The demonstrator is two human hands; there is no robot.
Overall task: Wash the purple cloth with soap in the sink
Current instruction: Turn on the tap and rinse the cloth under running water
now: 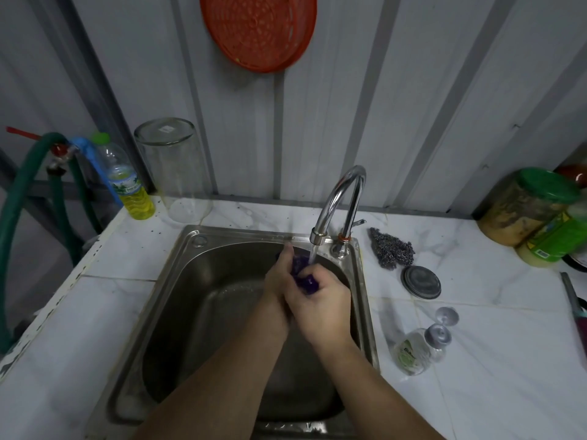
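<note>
The purple cloth (pixel 303 274) is bunched small between both hands over the steel sink (pixel 190 281). My left hand (pixel 279 277) grips its far end, and my right hand (pixel 320 303) is closed around its near end; most of the cloth is hidden by fingers. Water runs from the curved chrome tap (pixel 343 198) straight onto the cloth. A clear soap bottle (pixel 413 347) lies on its side on the counter to the right of the sink.
A steel scourer (pixel 392 249) and a round metal lid (pixel 421 282) lie right of the tap. An upturned glass jar (pixel 173 169) and a yellow-liquid bottle (pixel 128 185) stand at the back left. Green-lidded jars (pixel 533 208) sit far right; an orange basket (pixel 259 30) hangs above.
</note>
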